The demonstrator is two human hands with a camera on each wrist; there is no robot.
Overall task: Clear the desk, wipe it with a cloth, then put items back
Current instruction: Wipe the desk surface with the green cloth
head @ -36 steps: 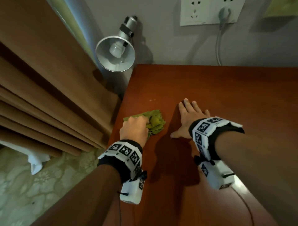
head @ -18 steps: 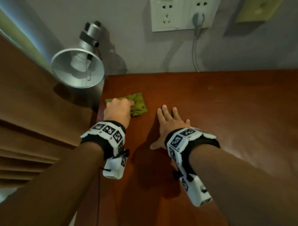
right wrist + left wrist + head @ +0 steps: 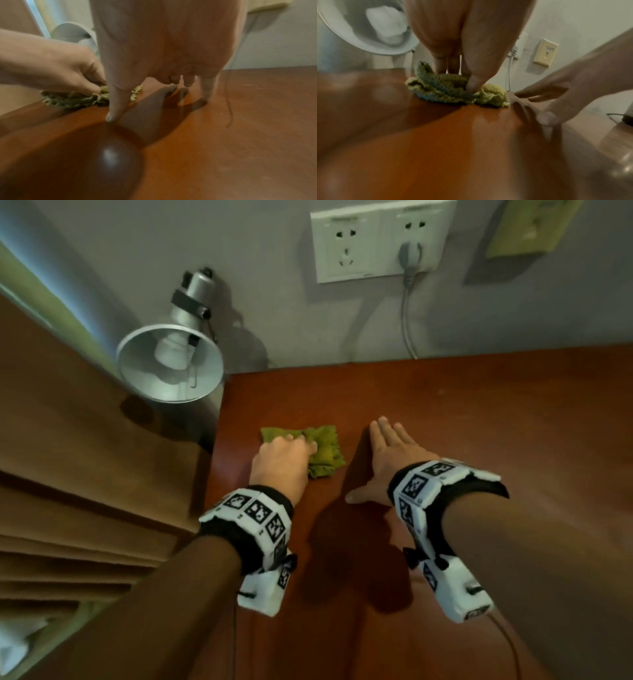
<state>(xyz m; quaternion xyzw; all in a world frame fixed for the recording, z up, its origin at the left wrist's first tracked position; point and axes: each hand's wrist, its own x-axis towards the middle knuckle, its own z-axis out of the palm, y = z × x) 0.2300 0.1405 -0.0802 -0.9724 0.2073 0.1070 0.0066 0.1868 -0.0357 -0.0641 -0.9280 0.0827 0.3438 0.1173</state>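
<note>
A crumpled green cloth (image 3: 323, 451) (image 3: 447, 90) (image 3: 73, 99) lies on the reddish-brown desk (image 3: 479, 422) near its left edge. My left hand (image 3: 284, 460) sits on the cloth with fingers curled into it, gripping it against the wood; in the left wrist view its fingers (image 3: 474, 81) dig into the folds. My right hand (image 3: 387, 460) lies flat on the desk just right of the cloth, fingers straight and spread, thumb out to the left. The right wrist view shows its fingertips (image 3: 111, 116) touching the wood, holding nothing.
A silver clamp lamp (image 3: 171, 361) hangs over the desk's far left corner. A wall socket (image 3: 380, 241) with a grey plug and cord (image 3: 409, 313) is on the wall behind. Brown curtain folds (image 3: 68, 474) fill the left side. A dark object with a cable (image 3: 626, 117) sits far right.
My left hand has pushed the cloth away from me along the desk's left side, toward the lamp and wall. The right hand stayed flat, shifting forward with it.
</note>
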